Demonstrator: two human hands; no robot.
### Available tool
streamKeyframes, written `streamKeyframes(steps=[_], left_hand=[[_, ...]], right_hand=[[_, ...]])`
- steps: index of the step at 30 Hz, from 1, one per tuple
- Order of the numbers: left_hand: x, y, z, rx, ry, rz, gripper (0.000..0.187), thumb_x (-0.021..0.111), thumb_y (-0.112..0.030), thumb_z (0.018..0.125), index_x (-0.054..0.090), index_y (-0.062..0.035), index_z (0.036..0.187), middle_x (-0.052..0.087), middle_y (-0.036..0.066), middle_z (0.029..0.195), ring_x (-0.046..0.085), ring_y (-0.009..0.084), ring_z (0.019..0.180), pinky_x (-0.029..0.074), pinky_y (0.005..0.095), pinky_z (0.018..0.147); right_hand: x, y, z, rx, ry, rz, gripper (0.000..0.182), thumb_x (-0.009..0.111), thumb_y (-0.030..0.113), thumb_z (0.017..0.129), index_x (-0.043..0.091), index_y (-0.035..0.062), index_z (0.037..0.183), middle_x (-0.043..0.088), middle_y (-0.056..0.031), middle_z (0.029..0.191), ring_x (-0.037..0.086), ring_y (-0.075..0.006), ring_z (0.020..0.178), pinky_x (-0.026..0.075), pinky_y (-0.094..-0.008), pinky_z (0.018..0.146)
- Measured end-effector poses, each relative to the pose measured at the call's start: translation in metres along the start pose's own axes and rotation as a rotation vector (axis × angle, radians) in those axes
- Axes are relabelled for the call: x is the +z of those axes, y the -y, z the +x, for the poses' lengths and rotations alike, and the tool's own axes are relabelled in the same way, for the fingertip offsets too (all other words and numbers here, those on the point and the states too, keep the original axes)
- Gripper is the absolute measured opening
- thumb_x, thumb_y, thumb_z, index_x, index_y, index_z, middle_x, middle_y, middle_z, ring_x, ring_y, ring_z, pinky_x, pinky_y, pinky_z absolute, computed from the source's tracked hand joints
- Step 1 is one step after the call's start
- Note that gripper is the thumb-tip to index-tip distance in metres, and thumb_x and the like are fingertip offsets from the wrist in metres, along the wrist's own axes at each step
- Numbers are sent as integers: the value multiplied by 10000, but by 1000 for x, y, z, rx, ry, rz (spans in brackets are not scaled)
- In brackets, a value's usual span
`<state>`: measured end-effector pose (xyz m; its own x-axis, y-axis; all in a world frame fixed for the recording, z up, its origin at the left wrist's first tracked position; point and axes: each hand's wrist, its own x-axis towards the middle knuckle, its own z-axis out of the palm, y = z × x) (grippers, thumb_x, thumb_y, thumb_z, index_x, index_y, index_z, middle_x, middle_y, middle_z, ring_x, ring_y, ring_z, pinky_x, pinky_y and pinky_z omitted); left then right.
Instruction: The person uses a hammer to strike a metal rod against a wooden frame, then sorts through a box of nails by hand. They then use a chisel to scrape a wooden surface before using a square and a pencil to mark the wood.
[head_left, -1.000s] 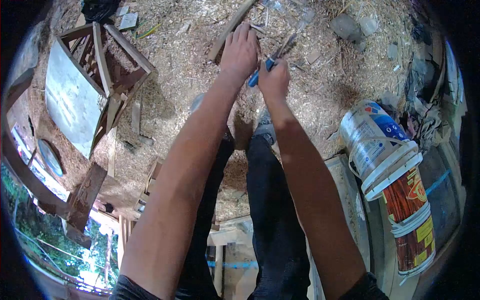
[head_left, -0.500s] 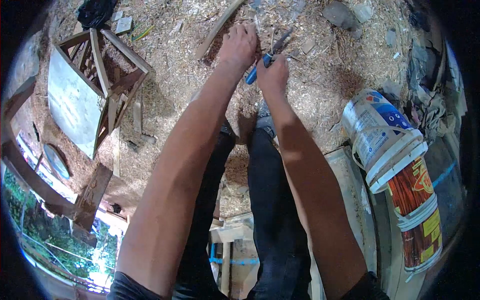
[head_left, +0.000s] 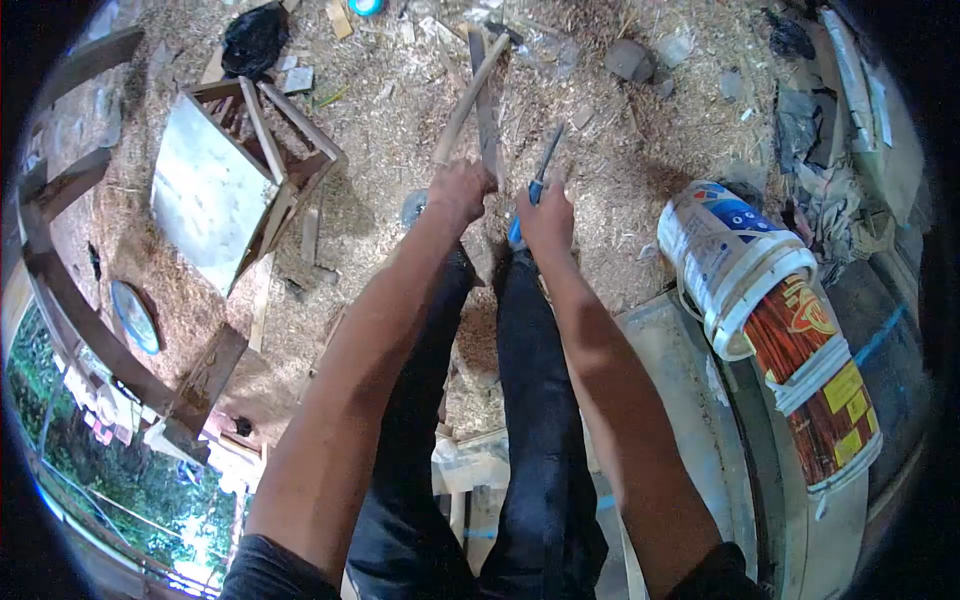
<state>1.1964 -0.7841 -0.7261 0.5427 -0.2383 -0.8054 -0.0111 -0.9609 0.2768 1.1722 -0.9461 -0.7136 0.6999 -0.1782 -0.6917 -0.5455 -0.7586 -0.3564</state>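
Observation:
My right hand is closed round a blue-handled tool, whose thin dark shaft points up and away. To its left, my left hand is closed at the lower end of a hammer-like tool or strip of wood; what its fingers hold is hard to make out. A pale curved stick rises just above that hand and crosses a darker flat strip. Wood shavings cover the ground around both hands.
A wooden frame with a pale panel lies at the left, below a black plastic bag. Stacked buckets lean at the right. A stone and a round mirror-like disc lie on the ground.
The view has shifted, showing more ground ahead. Both hands now sit nearer my knees. The blue-handled tool stands more upright, and the dark flat strip has come into sight above my left hand.

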Motion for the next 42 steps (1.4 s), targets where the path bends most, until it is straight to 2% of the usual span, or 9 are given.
streamKeyframes(steps=[3,11,17,19,22,24,27,30,42], left_hand=[[-24,-10,-35,-32,89,106,371,655,-206,853,583,-79,1195,656,95,1125,604,257,1134,463,395,977],[-51,-38,-117,28,-4,84,267,643,-232,851,635,-94,1079,683,119,1082,628,276,1103,450,463,948],[-62,-51,-182,125,-17,-198,353,681,-268,812,593,-43,1069,683,186,905,661,417,836,511,488,823],[-84,-69,-214,58,-35,-282,279,675,-257,816,617,-60,1005,653,175,1053,634,372,1004,528,440,823],[-85,-74,-251,202,-259,-367,264,700,-221,797,587,-44,957,592,174,1055,612,384,991,522,468,802],[-97,-83,-277,268,-396,-421,258,706,-202,790,573,-39,939,563,178,1049,599,392,982,516,479,795],[-150,-107,-332,180,-230,-421,271,716,-209,778,576,-38,935,571,187,1042,586,408,968,506,485,806],[-174,-113,-368,321,-321,-434,291,724,-218,768,585,-25,937,574,201,1039,581,417,958,501,493,801],[-269,-165,-505,561,-463,-292,300,729,-232,760,615,0,911,597,207,916,591,445,851,491,484,766]], right_hand=[[-18,8,-25,15,34,-35,461,664,327,834,508,-6,1112,657,-266,939,643,-466,881,509,-537,786],[-82,29,-100,-66,105,42,478,664,258,832,512,-27,1185,630,-300,1010,616,-468,977,492,-528,841],[-131,35,-157,-39,98,150,416,686,255,796,550,-8,1089,657,-269,935,632,-459,939,497,-509,813],[-153,37,-179,-98,54,214,428,687,267,788,545,-15,1076,649,-275,942,623,-465,950,494,-508,814],[-196,49,-219,-137,33,277,437,686,280,775,548,-24,1057,637,-284,957,610,-471,969,490,-510,812],[-217,47,-243,-153,-22,257,416,702,264,757,575,-17,1036,647,-262,933,626,-451,947,493,-501,805],[-250,49,-284,-122,-81,275,385,724,263,746,617,-8,997,664,-237,921,647,-416,925,507,-475,809],[-271,45,-318,-148,-138,393,362,747,265,745,651,4,976,683,-207,929,669,-368,909,521,-446,811],[-347,86,-458,-197,-410,647,302,696,237,868,675,-5,1049,702,-111,880,671,-172,823,517,-333,739]])
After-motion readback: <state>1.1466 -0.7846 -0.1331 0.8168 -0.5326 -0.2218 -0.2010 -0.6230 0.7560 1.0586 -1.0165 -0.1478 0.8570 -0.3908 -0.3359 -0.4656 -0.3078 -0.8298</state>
